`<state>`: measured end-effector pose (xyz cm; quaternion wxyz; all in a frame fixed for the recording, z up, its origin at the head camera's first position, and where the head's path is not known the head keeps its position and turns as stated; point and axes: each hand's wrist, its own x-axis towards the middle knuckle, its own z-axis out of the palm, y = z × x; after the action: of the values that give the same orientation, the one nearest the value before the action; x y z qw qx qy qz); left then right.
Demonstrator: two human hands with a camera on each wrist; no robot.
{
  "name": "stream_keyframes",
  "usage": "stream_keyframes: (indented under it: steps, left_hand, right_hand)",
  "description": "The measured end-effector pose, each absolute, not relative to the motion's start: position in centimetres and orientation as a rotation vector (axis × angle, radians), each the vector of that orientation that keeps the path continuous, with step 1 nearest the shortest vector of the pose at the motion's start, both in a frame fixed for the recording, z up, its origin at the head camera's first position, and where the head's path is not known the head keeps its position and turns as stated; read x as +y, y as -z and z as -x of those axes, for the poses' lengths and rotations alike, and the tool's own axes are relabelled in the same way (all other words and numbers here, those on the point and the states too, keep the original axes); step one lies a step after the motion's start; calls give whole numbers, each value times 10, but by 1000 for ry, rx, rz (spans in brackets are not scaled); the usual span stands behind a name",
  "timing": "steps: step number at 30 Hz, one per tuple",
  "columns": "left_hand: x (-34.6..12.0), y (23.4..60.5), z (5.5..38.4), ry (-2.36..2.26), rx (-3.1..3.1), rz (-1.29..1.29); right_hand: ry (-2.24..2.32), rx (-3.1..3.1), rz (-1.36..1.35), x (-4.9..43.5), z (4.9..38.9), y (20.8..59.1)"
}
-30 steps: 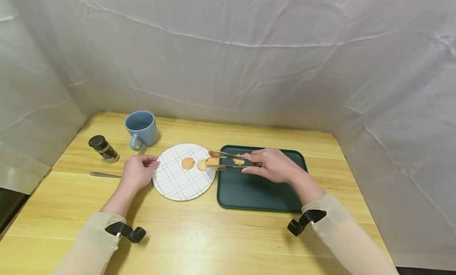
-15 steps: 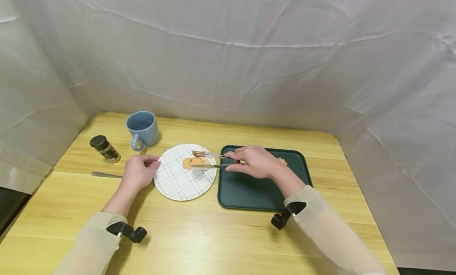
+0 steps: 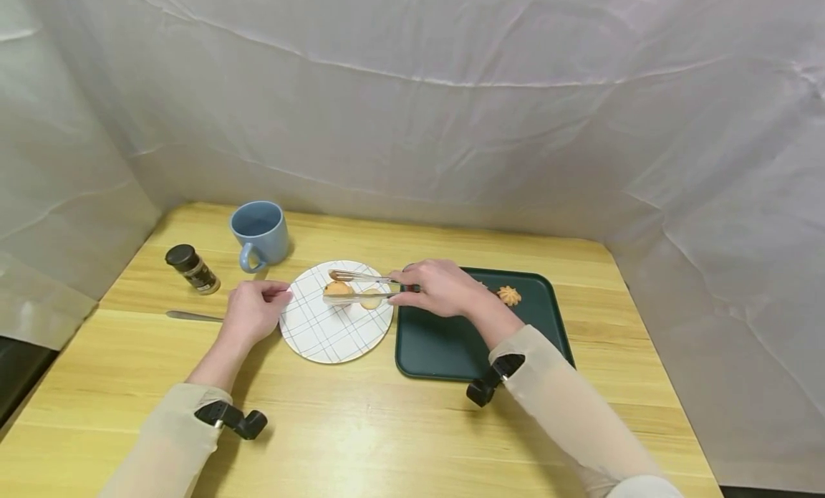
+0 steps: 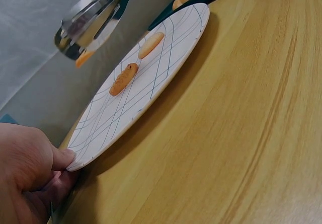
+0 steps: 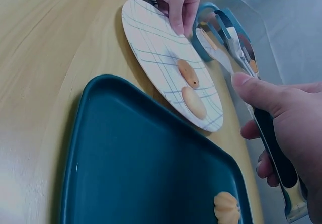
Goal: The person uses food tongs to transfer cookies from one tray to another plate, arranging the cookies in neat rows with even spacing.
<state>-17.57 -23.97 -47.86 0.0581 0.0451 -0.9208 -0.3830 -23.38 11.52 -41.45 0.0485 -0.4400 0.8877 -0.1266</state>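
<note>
My left hand point(image 3: 250, 312) pinches the left rim of a round white plate point(image 3: 335, 340) with a line-check pattern, thumb on top in the left wrist view. On the plate lie a chip-dotted cookie point(image 4: 123, 79) and a paler round cookie point(image 4: 151, 45). My right hand point(image 3: 438, 289) grips metal tongs point(image 3: 370, 295) with dark handles. The tongs' tips hang above the plate, with the orange edge of another cookie point(image 4: 84, 59) showing at them. A dark green tray point(image 3: 445, 347) stands right of the plate, partly under my right forearm.
A flower-shaped cookie point(image 3: 509, 295) lies on the tray, with part of another hidden behind my right hand. A blue mug point(image 3: 260, 233) stands behind the plate, a black-capped spice jar point(image 3: 193, 269) to its left. A metal utensil handle point(image 3: 193, 316) extends left from under my left hand.
My right hand has moved left with the tongs and cookie, from the plate's right edge to over its middle. The flower-shaped cookie on the tray has come into view. My left hand stays put.
</note>
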Motion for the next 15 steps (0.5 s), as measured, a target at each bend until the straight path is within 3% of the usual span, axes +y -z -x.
stream_keyframes:
  steps: [15]
  left_hand:
    - [-238,482,176,1161,-2788,-127]
  right_hand:
    - [339,2704,1298,88,243,424]
